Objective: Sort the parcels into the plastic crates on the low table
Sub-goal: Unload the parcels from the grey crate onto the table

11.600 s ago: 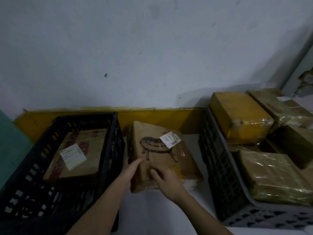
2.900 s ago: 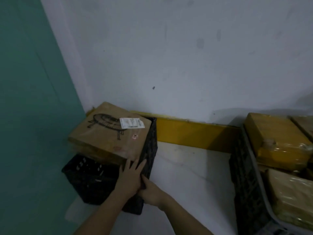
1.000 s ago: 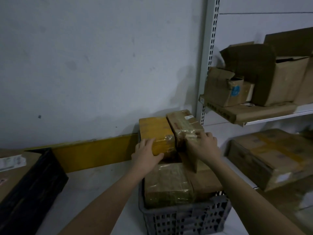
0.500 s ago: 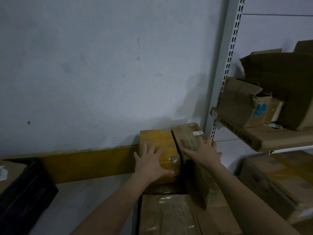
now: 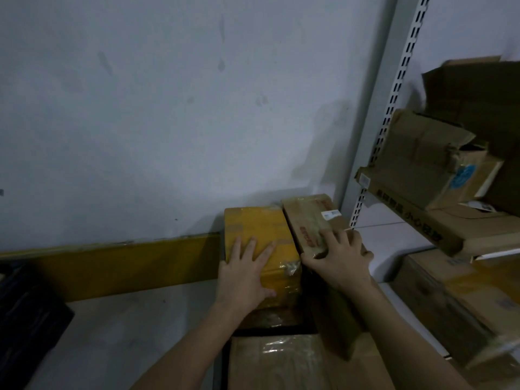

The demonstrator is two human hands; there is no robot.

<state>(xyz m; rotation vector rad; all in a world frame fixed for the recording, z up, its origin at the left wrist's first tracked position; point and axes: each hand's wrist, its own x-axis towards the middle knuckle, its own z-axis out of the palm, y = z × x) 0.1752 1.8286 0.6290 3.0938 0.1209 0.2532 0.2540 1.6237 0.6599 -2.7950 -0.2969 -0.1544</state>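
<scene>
A yellow taped parcel [image 5: 254, 226] stands at the back of a stack of parcels by the wall. My left hand [image 5: 247, 273] lies flat on its top with straight, spread fingers. Right beside it is a brown taped parcel [image 5: 309, 218] with a white label. My right hand [image 5: 339, 256] grips the near end of that brown parcel, fingers curled over its edge. A plastic-wrapped brown parcel [image 5: 284, 361] lies nearer to me below. A black crate [image 5: 25, 322] shows at the left edge, its inside hidden.
A yellow band [image 5: 112, 263] runs along the wall above the white low table [image 5: 118, 339]. On the right, a metal shelf upright [image 5: 374, 136] carries cardboard boxes [image 5: 433, 170]. More boxes [image 5: 461, 311] are stacked under the shelf.
The view has moved closer to the two rear parcels. My right hand's fingers have curled round the brown parcel's near end. My left hand stays flat on the yellow one.
</scene>
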